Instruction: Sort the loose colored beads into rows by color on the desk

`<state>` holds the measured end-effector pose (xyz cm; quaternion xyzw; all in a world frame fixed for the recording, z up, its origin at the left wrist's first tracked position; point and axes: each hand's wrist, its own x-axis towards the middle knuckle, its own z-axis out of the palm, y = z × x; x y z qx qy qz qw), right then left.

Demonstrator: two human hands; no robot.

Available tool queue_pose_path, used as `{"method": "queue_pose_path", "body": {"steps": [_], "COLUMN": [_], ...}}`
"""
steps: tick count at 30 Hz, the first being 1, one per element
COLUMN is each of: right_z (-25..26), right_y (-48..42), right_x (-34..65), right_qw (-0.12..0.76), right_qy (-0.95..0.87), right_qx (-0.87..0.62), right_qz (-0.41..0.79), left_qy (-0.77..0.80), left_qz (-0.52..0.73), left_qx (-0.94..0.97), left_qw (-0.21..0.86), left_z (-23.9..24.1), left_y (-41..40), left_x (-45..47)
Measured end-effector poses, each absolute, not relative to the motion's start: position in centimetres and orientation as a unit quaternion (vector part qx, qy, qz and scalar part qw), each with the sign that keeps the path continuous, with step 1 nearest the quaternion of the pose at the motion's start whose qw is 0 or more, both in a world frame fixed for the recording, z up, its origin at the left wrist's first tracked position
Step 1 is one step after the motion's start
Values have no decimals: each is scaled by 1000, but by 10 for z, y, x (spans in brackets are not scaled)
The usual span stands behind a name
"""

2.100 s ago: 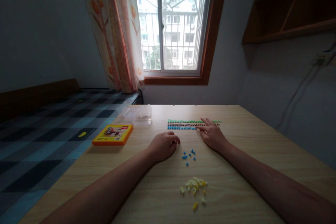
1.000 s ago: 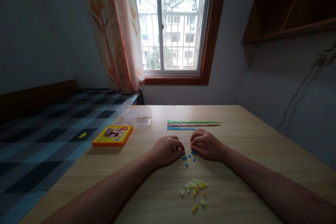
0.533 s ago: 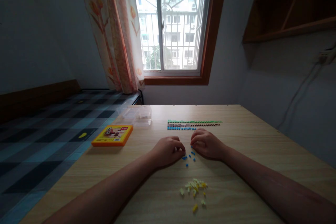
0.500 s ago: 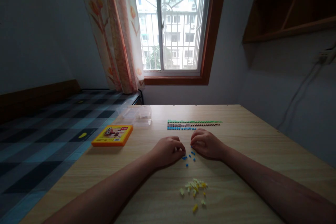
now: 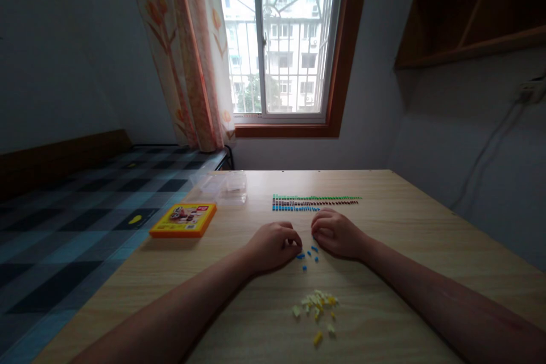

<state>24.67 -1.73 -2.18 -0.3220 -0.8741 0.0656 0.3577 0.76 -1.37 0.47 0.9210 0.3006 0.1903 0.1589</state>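
Observation:
My left hand point(image 5: 275, 245) rests on the wooden table with its fingers curled, thumb and forefinger close together. Its fingertips are beside a few small blue building bricks point(image 5: 301, 256); whether anything is between them is hidden. Opposite it, my right hand point(image 5: 336, 234) is closed in a pinch, with a bit of a blue brick point(image 5: 314, 237) showing at the fingertips. Several loose blue bricks point(image 5: 314, 249) are scattered between the hands. Beyond them lie a row of blue bricks point(image 5: 292, 209), a brown row point(image 5: 315, 203) and a green row point(image 5: 315, 198), all lined up side by side.
A pile of pale and bright yellow bricks point(image 5: 319, 301) lies nearer to me on the table point(image 5: 409, 205). An orange and yellow box point(image 5: 183, 220) sits at the left edge, with clear plastic trays point(image 5: 228, 189) behind it. A bed point(image 5: 85, 205) adjoins the left side.
My right hand has shifted very slightly, still pinched close to the blue bricks. My left hand keeps its place, and the rows and piles look the same.

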Motion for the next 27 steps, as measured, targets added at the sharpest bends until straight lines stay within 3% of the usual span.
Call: {"method": "queue_pose_path", "body": {"steps": [27], "right_z": [-21], "right_y": [-17], "right_x": [246], "right_qw": [319], "right_qy": [-877], "right_qx": [-357], "right_qz": [41], "left_qy": [290], "left_qz": [186], "left_qx": [928], "left_qw": [145], "left_z": [5], "left_y": [-15], "left_x": [8]}}
